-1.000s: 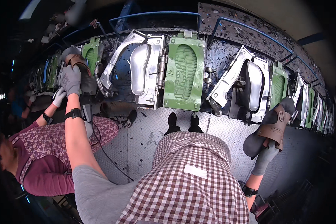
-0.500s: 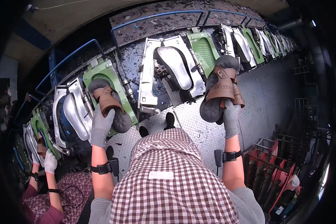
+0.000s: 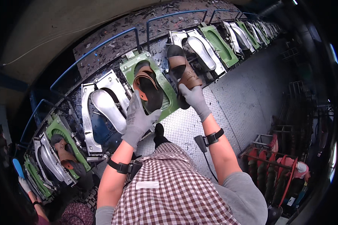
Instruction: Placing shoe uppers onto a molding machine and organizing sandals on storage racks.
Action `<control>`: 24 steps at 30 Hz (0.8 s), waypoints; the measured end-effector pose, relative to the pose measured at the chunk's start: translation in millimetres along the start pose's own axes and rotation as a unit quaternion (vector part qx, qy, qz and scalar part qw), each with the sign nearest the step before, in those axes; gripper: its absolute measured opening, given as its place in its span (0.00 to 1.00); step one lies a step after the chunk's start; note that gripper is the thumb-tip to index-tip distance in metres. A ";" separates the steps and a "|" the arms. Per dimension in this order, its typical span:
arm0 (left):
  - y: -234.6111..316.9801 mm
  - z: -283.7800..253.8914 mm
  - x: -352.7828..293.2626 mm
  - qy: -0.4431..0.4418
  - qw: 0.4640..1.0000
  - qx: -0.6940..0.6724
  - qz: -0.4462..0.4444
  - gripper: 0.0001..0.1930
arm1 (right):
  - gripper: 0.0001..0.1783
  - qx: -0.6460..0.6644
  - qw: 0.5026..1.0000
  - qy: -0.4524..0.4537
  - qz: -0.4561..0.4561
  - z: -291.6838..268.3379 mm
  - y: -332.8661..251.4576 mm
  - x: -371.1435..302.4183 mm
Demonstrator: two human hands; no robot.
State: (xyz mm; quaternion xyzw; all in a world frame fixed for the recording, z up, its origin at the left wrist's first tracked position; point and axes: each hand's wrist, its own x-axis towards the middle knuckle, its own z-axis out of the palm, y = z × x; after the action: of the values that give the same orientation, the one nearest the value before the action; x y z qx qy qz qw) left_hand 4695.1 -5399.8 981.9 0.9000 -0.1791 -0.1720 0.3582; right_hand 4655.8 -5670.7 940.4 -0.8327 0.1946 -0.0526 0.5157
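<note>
In a grey glove, my left hand (image 3: 139, 120) is open, its thumb and fingers spread beside the heel of a sandal (image 3: 154, 97). That sandal has a dark sole and brown straps with an orange inner face, and it lies on a green mould plate (image 3: 172, 99). My fingertips are at or against its strap; contact is unclear. Also gloved, my right hand (image 3: 195, 99) is closed on another brown-strapped sandal (image 3: 189, 77), raised toe-up in front of a silver mould. Its dark sole partly shows behind my fingers; whether a second sandal is behind it, I cannot tell.
Silver foot-shaped moulds (image 3: 105, 105) and green plates (image 3: 219, 45) alternate along a curving line. Blue rails (image 3: 97, 54) run behind it. Another sandal (image 3: 65, 153) lies on a plate at left, near a co-worker's hand (image 3: 24, 183) holding a blue piece. A red rack (image 3: 268, 172) stands at right.
My left hand has let go of the sandal and spread its fingers. The nearby moulds appear farther right in view. My right hand has come leftward with its sandal; the co-worker's hand left theirs.
</note>
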 end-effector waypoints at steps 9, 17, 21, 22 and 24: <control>36.6 64.2 34.6 -0.044 0.990 -0.064 -0.121 0.32 | 0.34 -0.339 0.903 0.236 0.121 -247.6 27.4 151.9; 24.0 75.7 79.2 0.173 0.943 0.033 -0.281 0.29 | 0.39 0.122 0.992 0.014 -0.016 -72.5 8.2 91.9; 41.8 59.3 52.4 0.214 0.837 -0.424 -0.272 0.30 | 0.49 0.067 0.963 -0.258 0.041 0.8 -15.0 8.4; 39.8 67.7 38.2 0.247 0.843 -0.424 -0.218 0.29 | 0.48 0.066 0.965 -0.254 -0.022 16.3 -6.6 -1.7; 46.6 61.1 10.7 0.255 0.812 -0.497 -0.169 0.32 | 0.39 0.350 0.881 -0.290 0.132 31.3 -26.6 -13.7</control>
State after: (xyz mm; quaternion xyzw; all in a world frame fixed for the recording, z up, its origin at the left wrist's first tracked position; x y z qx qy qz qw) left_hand 4668.4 -5471.8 971.1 0.6271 0.1835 -0.0592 0.7547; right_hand 4659.3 -5628.9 950.9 -0.5427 0.1132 0.1948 0.8091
